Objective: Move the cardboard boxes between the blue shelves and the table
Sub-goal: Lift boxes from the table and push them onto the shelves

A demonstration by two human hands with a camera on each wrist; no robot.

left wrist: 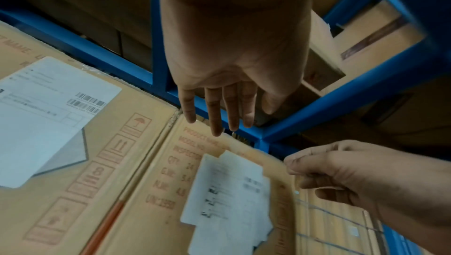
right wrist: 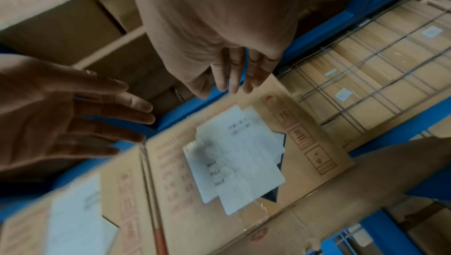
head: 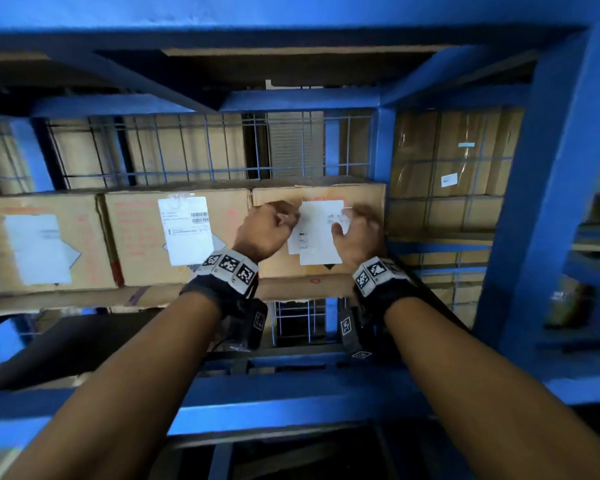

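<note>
From the head view we see the left hand (head: 267,226) and right hand (head: 355,233) raised before the rightmost cardboard box (head: 317,233) on the blue shelf (head: 385,150). At the left wrist, our left fingers (left wrist: 214,110) are spread straight near the box's top edge, holding nothing. At the right wrist, the right fingers (right wrist: 234,74) likewise reach straight towards the box's upper right corner.

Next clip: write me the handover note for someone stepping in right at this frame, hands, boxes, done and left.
Left hand: open, reaching at the upper left of the right-end box, holding nothing.
Right hand: open, near its upper right, no grip visible.
Boxes: three in a row on the blue shelf; the middle box and left box untouched.
Done: nothing lifted.
Left: grip the right-end box, pull it out, carry it to the table.
</note>
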